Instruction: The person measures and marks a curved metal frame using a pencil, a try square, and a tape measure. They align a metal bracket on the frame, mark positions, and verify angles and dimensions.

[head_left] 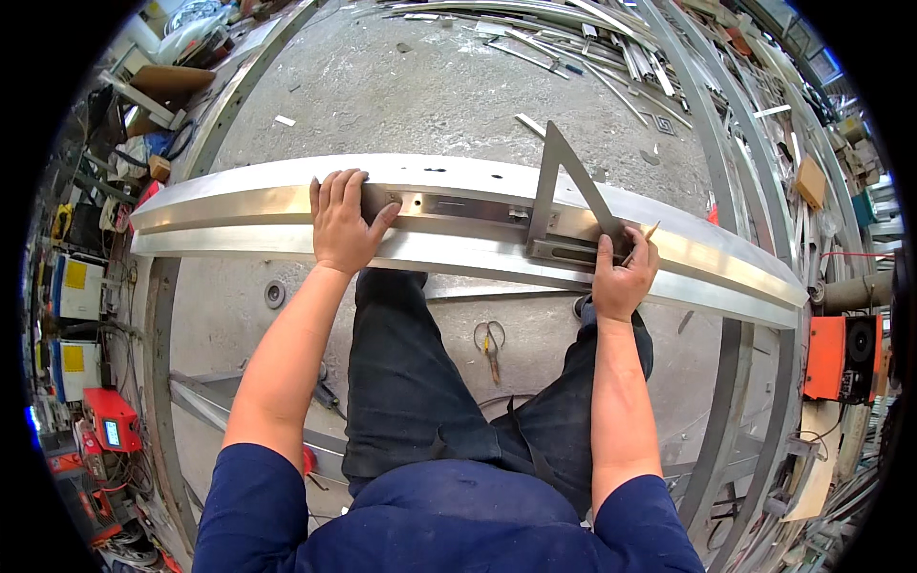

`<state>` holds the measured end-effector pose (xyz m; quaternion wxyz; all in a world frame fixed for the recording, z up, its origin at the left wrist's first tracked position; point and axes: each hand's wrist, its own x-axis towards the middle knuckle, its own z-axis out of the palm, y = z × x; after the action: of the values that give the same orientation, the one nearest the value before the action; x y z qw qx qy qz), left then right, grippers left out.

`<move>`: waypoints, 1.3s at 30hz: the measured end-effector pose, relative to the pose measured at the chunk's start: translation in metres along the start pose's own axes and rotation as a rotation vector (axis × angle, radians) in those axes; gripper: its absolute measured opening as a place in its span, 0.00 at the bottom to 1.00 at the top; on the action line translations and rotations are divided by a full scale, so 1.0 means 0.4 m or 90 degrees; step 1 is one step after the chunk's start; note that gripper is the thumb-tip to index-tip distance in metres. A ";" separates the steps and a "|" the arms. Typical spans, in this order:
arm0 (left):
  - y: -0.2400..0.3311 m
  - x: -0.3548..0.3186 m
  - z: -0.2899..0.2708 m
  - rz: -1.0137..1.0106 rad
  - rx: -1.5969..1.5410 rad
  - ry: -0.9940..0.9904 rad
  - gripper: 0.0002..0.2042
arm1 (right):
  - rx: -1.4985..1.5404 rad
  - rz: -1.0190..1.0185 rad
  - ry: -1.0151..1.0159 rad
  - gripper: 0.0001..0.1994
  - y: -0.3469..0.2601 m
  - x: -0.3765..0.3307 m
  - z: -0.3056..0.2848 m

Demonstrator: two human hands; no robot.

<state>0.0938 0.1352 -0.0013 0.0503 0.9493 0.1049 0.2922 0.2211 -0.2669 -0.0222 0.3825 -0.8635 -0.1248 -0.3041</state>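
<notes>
A long aluminium profile [458,172] with a recessed channel lies crosswise in front of me. Set in its channel is a shiny metal lock strip [458,206] with small holes. My left hand [346,222] grips the profile left of centre, fingers over the raised face and thumb by the strip's left end. A metal triangle square [545,196] stands up from the channel on the right, its base along the profile. My right hand [626,272] holds the square's base at its right corner. A thin pencil-like stick [652,230] pokes out between those fingers, partly hidden.
Steel frame rails [728,401] run on both sides under the profile. Scissors [491,350] and a grinding disc [275,293] lie on the concrete floor. Loose metal strips [611,43] are heaped at the far right. An orange machine [841,358] stands right, a red one [113,420] left.
</notes>
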 end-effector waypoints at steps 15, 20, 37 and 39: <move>0.001 0.006 -0.002 -0.009 0.003 -0.001 0.33 | -0.014 -0.019 0.002 0.18 0.000 0.005 -0.001; 0.003 0.005 0.001 -0.012 0.011 -0.004 0.33 | -0.014 -0.025 0.004 0.19 0.002 0.005 -0.003; 0.001 0.005 0.002 0.000 0.021 -0.001 0.34 | -0.006 -0.022 0.012 0.18 0.000 0.004 0.001; 0.001 0.005 0.003 0.001 0.018 0.003 0.34 | -0.016 -0.028 0.011 0.17 -0.001 0.004 0.000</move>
<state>0.0962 0.1350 -0.0013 0.0365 0.9492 0.1086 0.2932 0.2220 -0.2667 -0.0208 0.3659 -0.8627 -0.1364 -0.3214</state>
